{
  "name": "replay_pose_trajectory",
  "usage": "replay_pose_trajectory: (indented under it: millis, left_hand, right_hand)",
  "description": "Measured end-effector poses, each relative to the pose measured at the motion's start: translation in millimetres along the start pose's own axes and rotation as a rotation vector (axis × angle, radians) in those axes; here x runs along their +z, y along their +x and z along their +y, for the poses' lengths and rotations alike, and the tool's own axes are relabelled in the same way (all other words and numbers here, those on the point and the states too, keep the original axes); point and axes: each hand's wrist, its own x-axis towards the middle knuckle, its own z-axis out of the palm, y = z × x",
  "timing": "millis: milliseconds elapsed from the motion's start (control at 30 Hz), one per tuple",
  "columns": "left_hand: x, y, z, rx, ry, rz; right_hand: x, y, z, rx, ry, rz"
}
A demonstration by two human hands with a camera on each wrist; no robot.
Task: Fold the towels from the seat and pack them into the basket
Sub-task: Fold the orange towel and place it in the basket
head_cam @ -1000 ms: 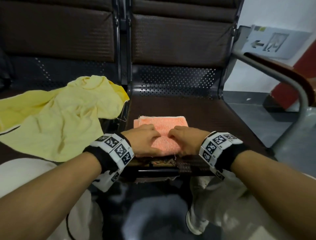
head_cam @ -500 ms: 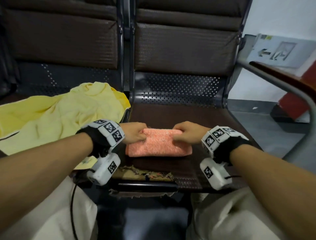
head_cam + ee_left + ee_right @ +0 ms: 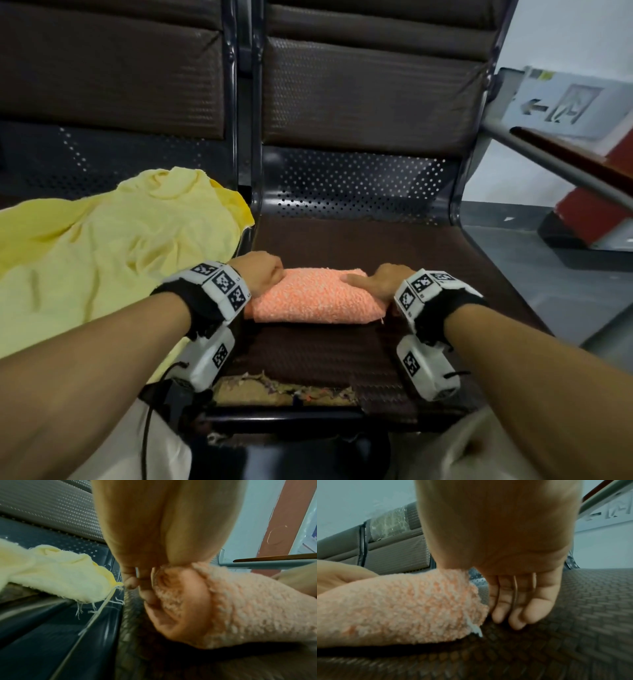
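Observation:
A folded orange towel (image 3: pixel 315 299) lies across the brown seat (image 3: pixel 329 356), a short way back from its front edge. My left hand (image 3: pixel 265 274) grips the towel's left end, and in the left wrist view its fingers (image 3: pixel 149 599) curl round the rolled end of the orange towel (image 3: pixel 240 608). My right hand (image 3: pixel 364 282) holds the right end with its thumb laid over the top. In the right wrist view the fingers (image 3: pixel 513 608) point down beside the end of the orange towel (image 3: pixel 402 608), tips at the seat. No basket is in view.
An unfolded yellow towel (image 3: pixel 113 253) is spread over the neighbouring seat to the left, its frayed corner (image 3: pixel 102 582) close to my left hand. A metal armrest (image 3: pixel 565 164) runs along the right. The seat's front edge (image 3: pixel 284 394) is torn.
Both hands left the top of the orange towel, moved out to its two ends and took hold. The towel now lies narrower and farther from the front edge.

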Motion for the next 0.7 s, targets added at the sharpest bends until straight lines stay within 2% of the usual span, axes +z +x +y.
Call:
replay_pose_trajectory:
  millis: [67, 200, 267, 300, 400, 500, 600, 700]
  left_hand:
    - [1, -5, 3, -0.002, 0.003, -0.014]
    - [-4, -21, 10, 0.030, 0.099, -0.112]
    - [-11, -26, 11, 0.041, 0.132, -0.148]
    - [-14, -30, 12, 0.058, 0.104, -0.154]
    - [-21, -39, 11, 0.119, -0.218, -0.164]
    - [-29, -52, 21, 0.205, -0.564, -0.099]
    - [-39, -67, 36, 0.261, -0.739, -0.042]
    - [-54, -87, 60, 0.321, -0.921, -0.085]
  right_hand:
    - [3, 0, -1, 0.008, 0.073, -0.052]
    - [2, -9, -3, 0.014, 0.268, -0.062]
    - [-3, -15, -6, -0.048, 0.394, -0.023]
    - [-5, -20, -8, -0.119, 0.394, 0.042]
    - [-13, -39, -16, -0.347, 0.481, 0.204]
    - [-29, -67, -24, -0.513, 0.558, 0.314]
    - [-51, -101, -23, -0.571, 0.620, 0.404]
    - [-72, -133, -9, -0.577, 0.629, 0.495]
